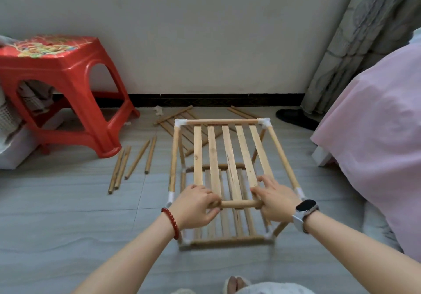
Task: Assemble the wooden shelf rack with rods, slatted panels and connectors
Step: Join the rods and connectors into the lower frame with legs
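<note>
Two hands — left hand (197, 205), right hand (274, 201) — fingers curled round the rack's near rod (237, 203); no writing legible.

Red plastic stool (66, 84) at left on grey tiled floor (68, 202), printed pattern on seat. White basket-like container (6, 116) behind and under stool, partly cut off by frame edge. White wall (205, 31) with dark skirting strip (216, 100) along base. Grey curtain (355, 38) hanging at upper right. Pink bedcover (376, 116) draped at right. Dark slipper (296, 117) on floor near curtain foot.
</note>
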